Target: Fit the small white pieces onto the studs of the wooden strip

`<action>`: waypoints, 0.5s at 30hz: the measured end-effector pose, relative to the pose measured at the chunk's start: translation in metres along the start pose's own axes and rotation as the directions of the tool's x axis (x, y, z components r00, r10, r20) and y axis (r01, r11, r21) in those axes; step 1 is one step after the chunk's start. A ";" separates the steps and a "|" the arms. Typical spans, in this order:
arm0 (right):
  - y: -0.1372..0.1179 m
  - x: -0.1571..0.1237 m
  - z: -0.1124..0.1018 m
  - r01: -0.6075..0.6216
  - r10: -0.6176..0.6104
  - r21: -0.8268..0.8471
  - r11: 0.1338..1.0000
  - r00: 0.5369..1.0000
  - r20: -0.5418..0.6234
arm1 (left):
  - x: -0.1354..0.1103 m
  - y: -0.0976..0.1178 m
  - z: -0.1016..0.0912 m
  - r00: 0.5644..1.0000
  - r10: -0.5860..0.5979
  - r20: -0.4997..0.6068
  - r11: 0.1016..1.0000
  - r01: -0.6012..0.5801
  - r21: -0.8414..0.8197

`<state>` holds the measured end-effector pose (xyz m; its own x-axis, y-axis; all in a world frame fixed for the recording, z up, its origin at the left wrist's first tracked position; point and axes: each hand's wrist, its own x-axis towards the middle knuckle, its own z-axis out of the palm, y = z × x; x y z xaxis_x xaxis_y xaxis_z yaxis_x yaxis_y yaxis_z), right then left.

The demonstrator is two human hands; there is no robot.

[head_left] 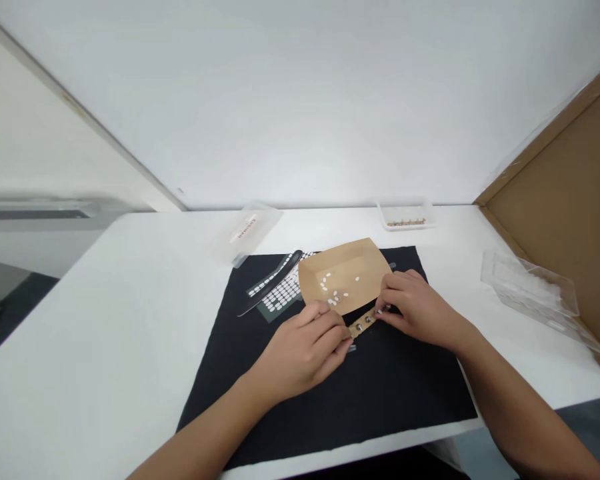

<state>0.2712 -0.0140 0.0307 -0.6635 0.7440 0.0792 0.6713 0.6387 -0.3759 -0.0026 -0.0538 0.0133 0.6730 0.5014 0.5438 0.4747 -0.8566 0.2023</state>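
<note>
My left hand (307,347) and my right hand (413,308) meet over a black mat (340,393). Between them lies a small brown strip (361,325) studded with a few metal pieces. My left hand's fingers are curled and pinch the strip's left end. The fingertips of my right hand are pressed together at its right end. Just behind the strip sits a brown paper tray (344,273) holding several small white pieces (336,293).
A dark tool (270,283) and a sheet of white dots (283,293) lie on the mat's far left. On the white table (105,320) stand a clear box (247,230), a small clear tray with brown parts (406,217), and a clear container (533,290) at the right.
</note>
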 end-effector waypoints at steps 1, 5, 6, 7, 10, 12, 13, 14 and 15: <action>0.000 0.000 0.000 0.005 -0.005 0.001 1.000 1.000 -0.003 | 0.000 0.000 0.000 1.000 0.000 0.001 1.000 0.000 -0.002; -0.001 -0.001 0.000 0.016 -0.016 -0.007 1.000 1.000 -0.018 | 0.000 0.000 -0.001 1.000 -0.003 0.005 1.000 0.003 -0.016; -0.002 -0.002 0.000 0.017 -0.017 -0.006 1.000 1.000 -0.019 | 0.000 0.000 0.000 1.000 -0.001 0.005 1.000 0.001 -0.020; -0.002 -0.002 0.000 0.018 -0.018 -0.004 1.000 1.000 -0.018 | 0.000 0.000 0.000 1.000 0.002 0.004 1.000 -0.001 -0.025; -0.005 -0.001 -0.001 0.017 -0.017 0.005 1.000 1.000 0.000 | -0.001 0.001 0.001 1.000 0.011 -0.006 0.999 -0.011 -0.040; -0.006 -0.001 -0.002 0.008 -0.008 0.005 1.000 1.000 0.015 | -0.001 0.001 0.000 1.000 0.015 -0.019 0.999 -0.016 -0.049; -0.007 -0.001 -0.002 0.003 -0.003 0.004 1.000 1.000 0.025 | 0.000 0.002 0.000 1.000 0.017 -0.024 0.999 -0.018 -0.051; -0.008 -0.001 -0.003 0.000 0.000 0.004 1.000 0.999 0.035 | 0.000 0.002 0.000 0.999 0.018 -0.027 0.998 -0.020 -0.053; -0.008 -0.001 -0.003 -0.003 0.003 0.003 1.000 0.999 0.044 | 0.000 0.002 -0.001 0.999 0.019 -0.028 0.998 -0.020 -0.053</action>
<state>0.2669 -0.0191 0.0366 -0.6755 0.7364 0.0375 0.6722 0.6359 -0.3791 -0.0018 -0.0555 0.0144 0.6660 0.4814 0.5698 0.4299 -0.8720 0.2343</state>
